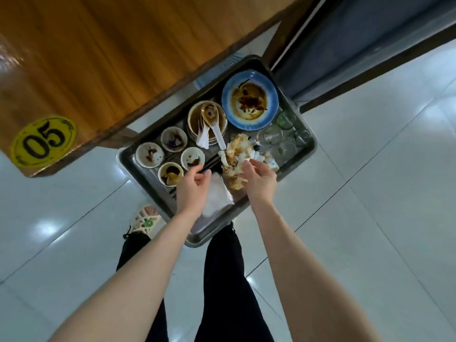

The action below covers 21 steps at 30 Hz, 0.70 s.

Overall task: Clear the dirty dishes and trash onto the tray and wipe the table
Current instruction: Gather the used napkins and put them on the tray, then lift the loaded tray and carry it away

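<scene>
A metal tray [309, 149] sits low beside the wooden table [81, 58]. On it are a blue-rimmed dirty plate [249, 101], a stack of bowls holding two white spoons [209, 129], several small sauce dishes [149, 155], several clear glasses [283, 137] and a pile of stained tissues [234, 154]. My left hand [192, 188] hovers over the tray's near end, fingertips pinched at the ends of dark chopsticks [212, 162]. A white folded cloth [218, 197] lies under it. My right hand [261, 180] is over the tissue pile, fingers closed on white scraps.
A yellow "05" sticker [43, 141] marks the table's corner. A dark bench seat [357, 45] stands at the upper right. Pale glossy floor tiles [370, 193] surround the tray. My legs in black trousers [222, 280] and a sandalled foot [145, 219] are below it.
</scene>
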### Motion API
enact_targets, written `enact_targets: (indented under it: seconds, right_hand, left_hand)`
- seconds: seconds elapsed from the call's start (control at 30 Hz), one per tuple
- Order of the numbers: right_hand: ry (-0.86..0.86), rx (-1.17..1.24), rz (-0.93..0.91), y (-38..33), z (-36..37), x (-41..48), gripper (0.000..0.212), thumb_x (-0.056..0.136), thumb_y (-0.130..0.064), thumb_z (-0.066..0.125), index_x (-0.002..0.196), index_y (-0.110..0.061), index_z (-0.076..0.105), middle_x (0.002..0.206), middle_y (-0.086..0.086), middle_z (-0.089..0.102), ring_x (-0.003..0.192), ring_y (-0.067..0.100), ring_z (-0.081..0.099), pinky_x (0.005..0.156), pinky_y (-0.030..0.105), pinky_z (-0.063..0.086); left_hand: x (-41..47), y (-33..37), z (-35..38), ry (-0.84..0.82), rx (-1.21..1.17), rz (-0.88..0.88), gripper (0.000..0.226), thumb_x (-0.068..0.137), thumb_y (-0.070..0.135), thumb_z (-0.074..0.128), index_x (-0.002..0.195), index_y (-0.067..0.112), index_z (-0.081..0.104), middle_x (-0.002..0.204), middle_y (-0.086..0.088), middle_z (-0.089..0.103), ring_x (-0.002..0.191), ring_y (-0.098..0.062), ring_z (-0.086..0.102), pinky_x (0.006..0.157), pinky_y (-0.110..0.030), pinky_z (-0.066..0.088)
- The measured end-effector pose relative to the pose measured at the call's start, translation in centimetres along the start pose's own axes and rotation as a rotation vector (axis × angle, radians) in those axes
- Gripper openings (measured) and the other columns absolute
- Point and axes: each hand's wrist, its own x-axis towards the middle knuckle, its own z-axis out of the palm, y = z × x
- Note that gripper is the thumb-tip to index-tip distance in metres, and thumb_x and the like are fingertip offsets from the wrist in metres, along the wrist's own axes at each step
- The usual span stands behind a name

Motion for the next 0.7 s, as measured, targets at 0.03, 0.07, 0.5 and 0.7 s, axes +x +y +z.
enact_targets:
  seconds: [0.03,0.07,0.5,0.7]
  right_hand:
    - [-0.036,-0.034,-0.019,-0.1,-0.5,0.4,0.028,0.091,-0.029,0.063,0.114,-0.013,0.067,0.102,0.004,0.07,0.089,0.02,0.069,0.086,0.043,0.056]
    - [-0.067,-0.064,-0.039,-0.1,-0.7,0.5,0.027,0.092,-0.029,0.063,0.112,-0.013,0.068,0.096,0.003,0.072,0.085,0.019,0.07,0.084,0.042,0.057]
    - [-0.255,-0.314,-0.315,-0.4,-4.3,2.8,0.018,0.091,-0.029,0.063,0.1,-0.014,0.069,0.08,0.003,0.071,0.072,0.018,0.069,0.073,0.039,0.06]
    - [-0.301,-0.338,-0.419,-0.5,-6.6,3.6,0.012,0.09,-0.029,0.065,0.094,-0.019,0.068,0.077,-0.002,0.071,0.067,0.013,0.068,0.071,0.037,0.06]
  left_hand:
    - [-0.4,0.1,0.8,0.049,-0.028,-0.019,0.039,0.097,0.036,0.054,0.131,0.016,0.056,0.095,0.011,0.057,0.083,0.001,0.054,0.062,-0.011,0.038]
    - [-0.8,0.0,1.2,0.087,-0.046,-0.035,0.039,0.097,0.037,0.054,0.13,0.016,0.057,0.094,0.013,0.056,0.081,0.005,0.052,0.061,-0.01,0.037]
    - [-4.9,-1.4,4.1,0.368,-0.272,-0.076,0.041,0.095,0.039,0.055,0.126,0.012,0.057,0.101,0.005,0.06,0.093,-0.01,0.056,0.072,-0.016,0.038]
    - [-6.7,-2.8,5.4,0.494,-0.416,-0.072,0.04,0.095,0.037,0.057,0.125,0.01,0.059,0.109,-0.004,0.066,0.101,-0.02,0.062,0.09,-0.032,0.049]
